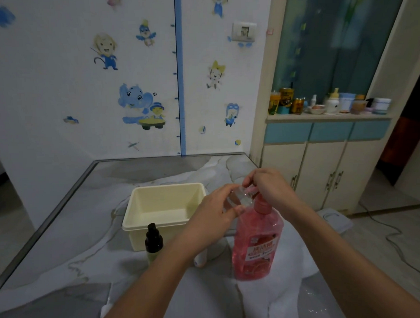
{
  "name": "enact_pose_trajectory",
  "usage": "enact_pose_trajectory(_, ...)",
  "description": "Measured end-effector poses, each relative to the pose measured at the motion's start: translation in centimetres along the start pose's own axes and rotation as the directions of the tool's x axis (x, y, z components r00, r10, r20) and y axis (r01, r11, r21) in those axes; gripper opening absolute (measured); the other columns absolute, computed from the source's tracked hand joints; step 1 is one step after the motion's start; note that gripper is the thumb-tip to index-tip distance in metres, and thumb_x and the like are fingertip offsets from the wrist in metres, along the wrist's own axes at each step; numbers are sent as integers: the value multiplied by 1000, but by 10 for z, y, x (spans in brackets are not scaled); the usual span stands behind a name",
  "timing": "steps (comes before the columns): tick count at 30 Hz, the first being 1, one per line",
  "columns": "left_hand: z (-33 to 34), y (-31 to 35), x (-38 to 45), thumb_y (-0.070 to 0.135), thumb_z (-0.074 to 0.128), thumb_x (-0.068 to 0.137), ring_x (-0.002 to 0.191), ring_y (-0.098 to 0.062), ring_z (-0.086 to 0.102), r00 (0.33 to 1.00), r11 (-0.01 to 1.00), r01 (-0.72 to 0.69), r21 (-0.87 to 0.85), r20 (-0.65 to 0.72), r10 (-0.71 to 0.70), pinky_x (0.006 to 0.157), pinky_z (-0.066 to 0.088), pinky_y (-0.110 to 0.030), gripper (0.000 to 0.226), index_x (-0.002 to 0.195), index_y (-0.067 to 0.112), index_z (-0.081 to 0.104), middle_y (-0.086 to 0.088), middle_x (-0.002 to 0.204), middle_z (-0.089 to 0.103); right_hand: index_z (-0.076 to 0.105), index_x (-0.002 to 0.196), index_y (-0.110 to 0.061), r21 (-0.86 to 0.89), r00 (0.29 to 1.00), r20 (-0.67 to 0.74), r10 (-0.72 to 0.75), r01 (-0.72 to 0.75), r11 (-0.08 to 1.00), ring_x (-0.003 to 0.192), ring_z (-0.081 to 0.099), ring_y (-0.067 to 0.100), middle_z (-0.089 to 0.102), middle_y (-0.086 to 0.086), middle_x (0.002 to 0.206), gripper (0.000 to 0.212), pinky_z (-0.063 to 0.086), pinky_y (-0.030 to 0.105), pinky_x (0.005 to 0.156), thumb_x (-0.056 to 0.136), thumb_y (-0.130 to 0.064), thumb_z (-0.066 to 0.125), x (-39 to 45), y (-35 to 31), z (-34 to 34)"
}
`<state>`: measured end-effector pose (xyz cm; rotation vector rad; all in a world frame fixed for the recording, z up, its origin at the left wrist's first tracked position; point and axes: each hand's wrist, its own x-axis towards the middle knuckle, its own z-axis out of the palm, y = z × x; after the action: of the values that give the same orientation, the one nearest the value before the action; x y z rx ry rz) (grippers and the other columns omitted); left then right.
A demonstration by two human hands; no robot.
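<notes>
A tall pink bottle of liquid (256,243) with a pink neck stands on the table near its right side. Just above and left of its neck, my left hand (213,211) grips a small clear bottle (240,198). My right hand (267,185) pinches the top of that clear bottle with its fingertips. Left of the pink bottle stands a small pale bottle with a black pump top (153,241).
A cream plastic tub (166,208), with nothing visible inside, sits behind the small bottles on the marbled table (64,235). A small white object (199,260) lies under my left wrist. A cabinet (323,169) with jars and cans on top stands to the right; cables run on the floor.
</notes>
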<state>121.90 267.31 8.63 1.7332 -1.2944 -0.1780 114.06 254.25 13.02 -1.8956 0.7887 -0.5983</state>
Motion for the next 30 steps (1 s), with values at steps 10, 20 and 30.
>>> enact_pose_trajectory(10, -11, -17, -15, 20, 69, 85, 91, -14, 63, 986, 986, 164, -31, 4, -164, 84, 51, -33, 32, 108, 23, 48, 5, 111, 59, 66, 94, 4, -301, 995, 98, 11, 19, 953, 48, 57, 1, 69, 8, 74, 51, 43, 19, 51, 99, -35, 33, -7, -17, -11)
enact_pose_trajectory(20, -44, -21, -18, 23, 72, 83, 96, -17, 65, 970, 974, 166, -151, -155, -189, 88, 53, -44, 37, 110, 23, 46, 5, 110, 58, 62, 76, -20, -461, 844, 342, -414, 534, 709, 57, 54, 9, 63, -5, 70, 43, 44, 22, 57, 95, -49, 38, -44, -61, 1)
enact_pose_trajectory(30, -99, -44, -45, 20, 71, 82, 99, -16, 58, 909, 963, 239, -122, -320, -266, 87, 46, -29, 37, 108, 22, 45, 6, 106, 55, 67, 103, -21, -411, 469, 883, 10, 763, 499, 91, 63, 16, 69, -3, 103, 23, 52, 31, 82, 84, -33, 65, -75, -19, 151)
